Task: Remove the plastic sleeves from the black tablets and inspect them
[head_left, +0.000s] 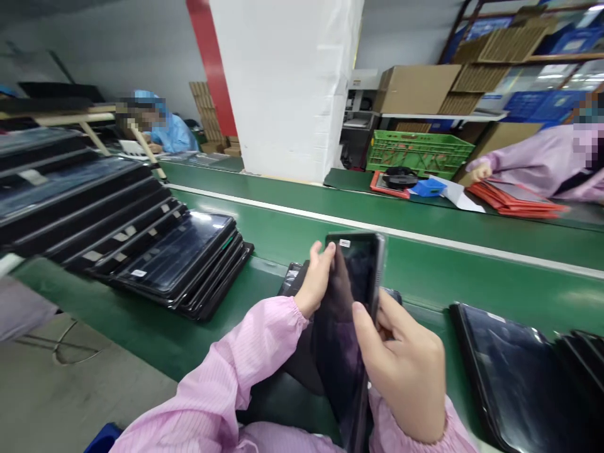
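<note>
I hold a black glossy tablet [352,314] upright on its edge over my lap, at the near side of the green conveyor belt [425,270]. My left hand [318,280] grips its left edge near the top corner, fingers curled onto the screen. My right hand [403,368] wraps around the right edge lower down, thumb pressed on the glass. A small white sticker [345,243] sits at the tablet's top edge. Another dark tablet [290,280] lies on the belt just behind it.
A fanned stack of black tablets [174,261] lies on the left, more tablets [514,371] on the right. Across the belt a person in pink [542,163] handles red trays [514,198]; a green crate [418,151] and white pillar [287,88] stand behind.
</note>
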`<state>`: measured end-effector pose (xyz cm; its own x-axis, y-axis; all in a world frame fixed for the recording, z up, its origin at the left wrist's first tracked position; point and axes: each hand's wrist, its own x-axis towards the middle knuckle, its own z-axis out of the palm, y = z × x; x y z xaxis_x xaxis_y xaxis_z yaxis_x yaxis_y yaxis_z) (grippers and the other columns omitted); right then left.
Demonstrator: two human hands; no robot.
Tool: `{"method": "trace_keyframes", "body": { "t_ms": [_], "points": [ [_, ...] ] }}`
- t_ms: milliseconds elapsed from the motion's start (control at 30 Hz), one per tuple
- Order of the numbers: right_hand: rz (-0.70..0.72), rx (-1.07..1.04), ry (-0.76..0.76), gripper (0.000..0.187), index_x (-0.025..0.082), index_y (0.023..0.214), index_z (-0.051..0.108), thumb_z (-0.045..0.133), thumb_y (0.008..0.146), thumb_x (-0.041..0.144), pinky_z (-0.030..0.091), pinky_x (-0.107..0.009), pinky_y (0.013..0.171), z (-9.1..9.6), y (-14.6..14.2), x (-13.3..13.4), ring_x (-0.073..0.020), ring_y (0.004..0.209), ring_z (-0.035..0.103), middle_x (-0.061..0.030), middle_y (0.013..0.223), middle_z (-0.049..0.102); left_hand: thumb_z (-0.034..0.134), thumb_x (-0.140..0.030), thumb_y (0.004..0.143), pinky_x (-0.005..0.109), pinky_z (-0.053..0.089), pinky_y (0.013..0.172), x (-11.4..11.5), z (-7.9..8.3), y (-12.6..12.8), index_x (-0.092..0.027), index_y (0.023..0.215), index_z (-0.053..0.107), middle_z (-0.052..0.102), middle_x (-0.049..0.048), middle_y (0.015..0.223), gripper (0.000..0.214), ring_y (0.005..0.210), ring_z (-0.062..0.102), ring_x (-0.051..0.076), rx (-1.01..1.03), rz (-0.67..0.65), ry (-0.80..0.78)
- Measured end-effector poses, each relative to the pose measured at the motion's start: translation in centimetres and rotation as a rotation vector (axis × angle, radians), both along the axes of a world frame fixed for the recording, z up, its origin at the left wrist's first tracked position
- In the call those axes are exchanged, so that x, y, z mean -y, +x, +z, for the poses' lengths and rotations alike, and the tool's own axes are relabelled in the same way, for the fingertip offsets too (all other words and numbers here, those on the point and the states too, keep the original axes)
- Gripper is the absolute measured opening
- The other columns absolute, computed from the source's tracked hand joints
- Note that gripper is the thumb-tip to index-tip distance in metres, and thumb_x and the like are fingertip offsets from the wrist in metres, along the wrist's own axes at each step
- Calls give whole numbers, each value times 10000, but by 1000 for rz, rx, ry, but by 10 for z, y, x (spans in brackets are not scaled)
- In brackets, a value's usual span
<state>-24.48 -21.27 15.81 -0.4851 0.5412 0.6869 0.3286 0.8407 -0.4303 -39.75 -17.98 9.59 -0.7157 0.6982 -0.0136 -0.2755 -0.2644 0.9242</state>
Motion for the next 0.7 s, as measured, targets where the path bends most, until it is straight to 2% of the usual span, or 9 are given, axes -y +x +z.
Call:
{"method": "trace_keyframes", "body": {
  "t_ms": [67, 133, 200, 267, 367, 467, 533, 700],
  "points": [
    [11, -7, 43, 220, 145, 1076, 699, 553, 956, 257, 395, -174, 434, -1, 1, 1, -68, 369, 464, 78, 493, 496, 569, -698, 836, 387, 434, 1028, 1, 2, -7, -177, 1008, 625, 661, 92, 1066, 551, 1123, 601, 267, 48, -102, 24],
    [39, 6, 40, 218, 150, 1060, 680, 563, 957, 302, 406, -176, 425, -1, 4, 1, -74, 354, 464, 84, 483, 483, 510, -734, 847, 338, 464, 913, 3, 15, -17, -173, 849, 600, 631, 44, 867, 568, 925, 603, 213, -54, -63, 74],
    [118, 32, -7, 204, 171, 986, 659, 584, 946, 356, 421, -189, 413, -2, 8, 0, -92, 350, 502, 76, 483, 530, 457, -752, 864, 289, 448, 791, 6, 35, -27, -184, 761, 539, 559, 5, 765, 582, 787, 533, 162, -237, 37, 115],
    [236, 97, -38, 205, 208, 835, 632, 591, 939, 380, 438, -204, 415, -3, 12, -2, -123, 387, 583, 49, 508, 610, 429, -754, 876, 264, 403, 690, 11, 53, -35, -196, 702, 473, 488, -19, 704, 586, 697, 453, 134, -436, 87, 154],
    [320, 283, -82, 330, 230, 626, 548, 578, 932, 349, 425, -217, 406, -4, 16, -5, -144, 412, 608, 33, 504, 625, 417, -741, 889, 262, 348, 625, 18, 66, -42, -202, 662, 432, 431, -34, 647, 585, 637, 401, 124, -701, 44, 184],
    [333, 501, -186, 309, 217, 599, 525, 606, 884, 307, 388, -217, 417, 0, 17, -6, -128, 411, 569, 36, 522, 625, 447, -686, 903, 272, 307, 602, 19, 62, -43, -199, 635, 431, 411, -42, 601, 556, 601, 390, 120, -864, -112, 112],
    [358, 575, -223, 287, 208, 606, 502, 621, 856, 281, 361, -214, 445, 5, 17, -6, -115, 441, 549, 37, 553, 628, 468, -630, 912, 278, 278, 588, 16, 54, -42, -198, 613, 402, 383, -48, 584, 530, 586, 370, 116, -880, -186, 46],
    [368, 557, -277, 384, 192, 576, 346, 638, 820, 240, 231, -220, 441, 12, 23, -6, -70, 432, 344, 70, 502, 446, 460, -562, 929, 280, 259, 585, 8, 41, -35, -202, 606, 350, 340, -50, 594, 496, 594, 343, 115, -817, -239, 13]
  ]
}}
